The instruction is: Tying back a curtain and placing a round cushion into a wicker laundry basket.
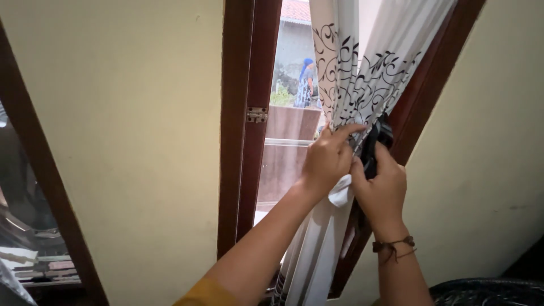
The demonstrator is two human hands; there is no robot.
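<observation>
A white curtain (362, 73) with a black swirl pattern hangs gathered against the right side of a dark brown window frame (241, 130). My left hand (328, 158) grips the bunched fabric at its narrowest point. Just to the right, my right hand (382, 190) is closed on a black tie-back strap (377, 141) wrapped around the curtain. A knotted brown cord bracelet (394, 246) sits on my right wrist. Below my hands the curtain falls in straight white pleats (314, 249).
Cream walls (130, 141) flank the window. A metal hinge (256, 115) is on the frame. Outside stand a low wall and a distant person in blue (306, 85). Another dark frame (39, 170) runs at left, a dark object (487, 292) lies bottom right.
</observation>
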